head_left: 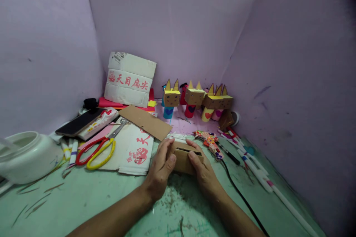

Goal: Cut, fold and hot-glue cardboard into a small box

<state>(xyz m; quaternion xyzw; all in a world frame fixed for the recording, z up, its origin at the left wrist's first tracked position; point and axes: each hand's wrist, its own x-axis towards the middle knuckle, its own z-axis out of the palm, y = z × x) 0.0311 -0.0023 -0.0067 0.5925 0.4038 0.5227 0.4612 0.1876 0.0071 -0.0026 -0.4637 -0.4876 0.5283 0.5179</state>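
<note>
A small brown cardboard box [184, 163] is held between both hands near the front middle of the green table. My left hand [161, 168] wraps round its left side, thumb on the near edge. On the right side, my right hand [203, 168] grips it, with the thumb over the top edge beside a dark slit. White printed cardboard [111, 159] lies to the left, with red and yellow-handled scissors [104, 148] on it. A flat brown cardboard piece [146, 121] rests just beyond my left hand. To the right lies a patterned glue gun [213, 143] with a black cable.
Several box-headed cardboard figures [168, 105] stand at the back. A white pot [27, 159] sits at the far left, near a black phone [80, 121]. Markers [257, 174] line the right side. Lilac walls [172, 26] enclose the table [91, 200].
</note>
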